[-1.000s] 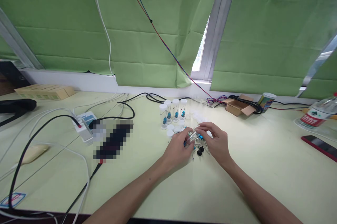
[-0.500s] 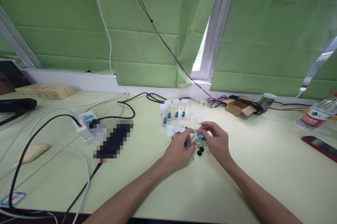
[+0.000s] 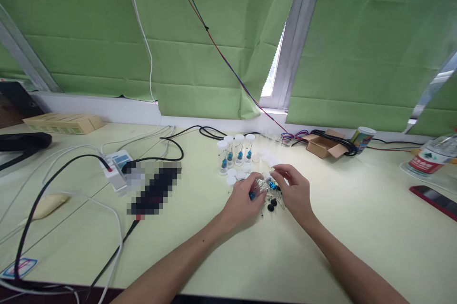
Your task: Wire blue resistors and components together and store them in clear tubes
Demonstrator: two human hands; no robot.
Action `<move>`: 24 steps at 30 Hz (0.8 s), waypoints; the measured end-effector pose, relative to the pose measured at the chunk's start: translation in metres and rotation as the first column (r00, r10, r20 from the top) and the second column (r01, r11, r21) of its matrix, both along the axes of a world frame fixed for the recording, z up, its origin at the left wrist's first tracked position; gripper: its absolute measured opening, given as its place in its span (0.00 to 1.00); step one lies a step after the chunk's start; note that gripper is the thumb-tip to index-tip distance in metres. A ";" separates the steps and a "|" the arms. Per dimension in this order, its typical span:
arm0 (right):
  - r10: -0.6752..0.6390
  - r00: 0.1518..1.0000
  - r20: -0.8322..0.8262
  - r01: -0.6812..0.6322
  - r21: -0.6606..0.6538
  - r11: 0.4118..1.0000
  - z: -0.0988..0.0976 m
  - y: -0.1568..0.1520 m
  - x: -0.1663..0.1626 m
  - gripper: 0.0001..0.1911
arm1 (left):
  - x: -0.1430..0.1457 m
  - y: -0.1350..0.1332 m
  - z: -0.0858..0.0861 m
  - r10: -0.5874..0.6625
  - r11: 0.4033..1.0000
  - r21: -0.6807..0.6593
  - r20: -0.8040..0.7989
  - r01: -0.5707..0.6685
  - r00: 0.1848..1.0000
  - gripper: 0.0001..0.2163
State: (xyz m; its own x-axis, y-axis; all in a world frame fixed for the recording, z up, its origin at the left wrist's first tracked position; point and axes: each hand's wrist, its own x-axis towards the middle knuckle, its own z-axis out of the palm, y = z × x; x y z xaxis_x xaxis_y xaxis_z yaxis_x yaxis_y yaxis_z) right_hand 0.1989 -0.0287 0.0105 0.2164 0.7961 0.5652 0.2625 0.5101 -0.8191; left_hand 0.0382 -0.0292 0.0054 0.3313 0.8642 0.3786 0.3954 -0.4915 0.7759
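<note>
The left hand holds a clear tube between both hands. The right hand bends its fingers close by; I can't tell if they pinch anything. Black round bits lie near. Four lidded tubes stand behind.

Green blinds hang behind the table, with red and blue wires slanting across them. At the left, a white power strip sits among cables; an open cardboard box stands near a canister, with a red-labelled bottle and a phone at the far right.
</note>
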 end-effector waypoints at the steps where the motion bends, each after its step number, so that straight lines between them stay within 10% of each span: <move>1: -0.015 1.000 0.008 0.015 -0.009 1.000 0.000 0.000 0.000 0.08 | 0.000 0.000 0.001 0.009 1.000 -0.010 0.038 -0.009 0.999 0.11; 11: 0.060 0.966 0.251 -0.041 -0.082 0.996 -0.002 0.004 0.002 0.10 | -0.008 0.011 0.021 0.203 0.969 -0.242 0.663 -0.051 0.721 0.14; 24: 0.149 0.799 0.583 -0.080 -0.142 0.987 -0.017 0.008 0.000 0.10 | -0.003 0.008 0.007 0.151 0.969 -0.239 0.379 -0.061 0.913 0.14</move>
State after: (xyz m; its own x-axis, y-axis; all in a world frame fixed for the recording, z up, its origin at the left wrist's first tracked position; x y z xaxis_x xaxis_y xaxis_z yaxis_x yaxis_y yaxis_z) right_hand 0.1993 -0.0202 -0.0060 -0.2279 0.8555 0.4649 0.6573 0.4874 -0.5748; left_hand 0.0351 -0.0214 0.0129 0.0974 0.9613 0.2579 0.0783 -0.2657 0.9609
